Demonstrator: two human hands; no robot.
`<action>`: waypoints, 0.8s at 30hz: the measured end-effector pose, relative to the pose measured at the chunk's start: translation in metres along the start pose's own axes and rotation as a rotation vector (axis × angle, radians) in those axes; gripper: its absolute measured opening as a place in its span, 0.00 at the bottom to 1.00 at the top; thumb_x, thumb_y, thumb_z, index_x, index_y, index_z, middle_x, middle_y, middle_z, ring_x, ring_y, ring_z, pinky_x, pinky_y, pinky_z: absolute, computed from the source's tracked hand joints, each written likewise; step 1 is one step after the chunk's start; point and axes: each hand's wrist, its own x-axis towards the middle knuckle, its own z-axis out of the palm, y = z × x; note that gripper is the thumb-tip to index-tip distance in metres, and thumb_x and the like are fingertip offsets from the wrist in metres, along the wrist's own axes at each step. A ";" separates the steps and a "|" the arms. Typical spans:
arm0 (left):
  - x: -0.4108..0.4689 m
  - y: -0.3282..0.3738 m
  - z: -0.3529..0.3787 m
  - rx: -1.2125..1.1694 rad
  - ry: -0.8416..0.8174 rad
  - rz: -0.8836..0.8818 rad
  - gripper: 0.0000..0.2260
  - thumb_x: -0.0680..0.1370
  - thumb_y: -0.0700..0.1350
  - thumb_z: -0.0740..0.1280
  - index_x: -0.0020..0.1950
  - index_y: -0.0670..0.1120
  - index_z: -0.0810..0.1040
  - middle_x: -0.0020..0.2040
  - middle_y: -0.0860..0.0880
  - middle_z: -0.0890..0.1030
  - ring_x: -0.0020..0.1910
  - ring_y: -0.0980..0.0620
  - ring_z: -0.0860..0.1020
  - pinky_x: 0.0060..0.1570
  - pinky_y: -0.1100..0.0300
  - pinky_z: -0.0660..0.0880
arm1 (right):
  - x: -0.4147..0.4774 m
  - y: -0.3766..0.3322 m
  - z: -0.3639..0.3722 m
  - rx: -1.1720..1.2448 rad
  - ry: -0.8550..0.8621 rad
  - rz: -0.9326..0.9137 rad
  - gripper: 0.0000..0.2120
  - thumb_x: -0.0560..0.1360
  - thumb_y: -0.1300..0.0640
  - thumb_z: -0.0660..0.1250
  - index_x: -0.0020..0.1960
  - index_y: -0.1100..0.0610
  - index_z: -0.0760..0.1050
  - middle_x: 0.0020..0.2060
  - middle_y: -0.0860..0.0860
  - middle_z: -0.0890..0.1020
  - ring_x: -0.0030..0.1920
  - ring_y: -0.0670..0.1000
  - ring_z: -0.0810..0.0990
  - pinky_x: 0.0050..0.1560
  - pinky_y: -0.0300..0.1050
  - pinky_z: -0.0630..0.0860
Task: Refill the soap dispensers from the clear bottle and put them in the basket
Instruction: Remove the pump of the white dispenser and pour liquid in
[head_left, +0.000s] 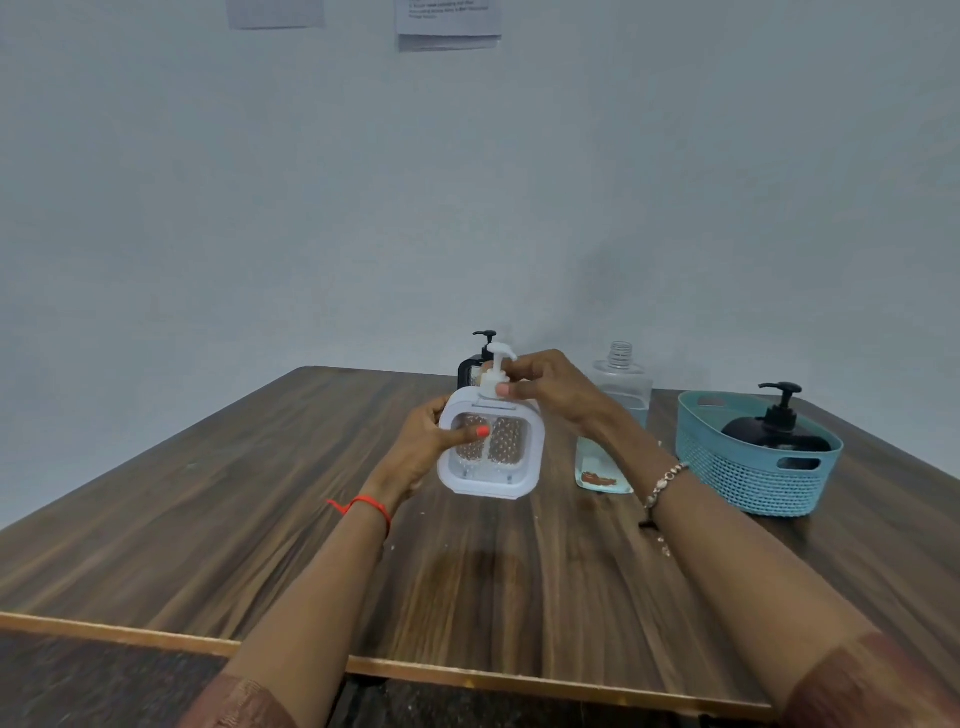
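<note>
Left hand (426, 441) gripped white dispenser (491, 447) body, frame centre, above table (260, 493). Right hand (545, 389) pinched its pump (497, 370). Black dispenser (779, 431) sat in basket (753, 478), right.

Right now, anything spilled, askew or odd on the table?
No clear spill. The clear bottle stands uncapped next to the basket. The white dispenser is slightly tilted, held off the table by the left hand, with the right hand pinching its pump.
</note>
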 end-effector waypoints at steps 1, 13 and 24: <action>0.000 0.000 0.002 -0.005 0.014 0.003 0.22 0.60 0.43 0.77 0.53 0.44 0.81 0.46 0.46 0.84 0.45 0.49 0.82 0.43 0.58 0.79 | 0.001 0.000 -0.003 0.059 -0.028 0.012 0.11 0.71 0.67 0.69 0.53 0.62 0.79 0.47 0.53 0.83 0.44 0.45 0.82 0.54 0.40 0.75; 0.009 0.002 0.014 0.024 0.158 0.004 0.15 0.66 0.37 0.76 0.50 0.46 0.79 0.42 0.49 0.84 0.39 0.53 0.83 0.37 0.63 0.79 | 0.005 -0.004 0.013 -0.231 0.301 0.052 0.13 0.67 0.51 0.74 0.36 0.61 0.78 0.29 0.49 0.76 0.32 0.47 0.74 0.37 0.42 0.68; 0.009 0.002 0.016 0.029 0.168 0.002 0.14 0.65 0.36 0.76 0.47 0.46 0.79 0.39 0.51 0.85 0.38 0.54 0.83 0.36 0.64 0.78 | 0.003 -0.006 0.015 -0.244 0.278 0.088 0.26 0.68 0.46 0.73 0.59 0.60 0.75 0.46 0.48 0.76 0.46 0.47 0.75 0.48 0.41 0.68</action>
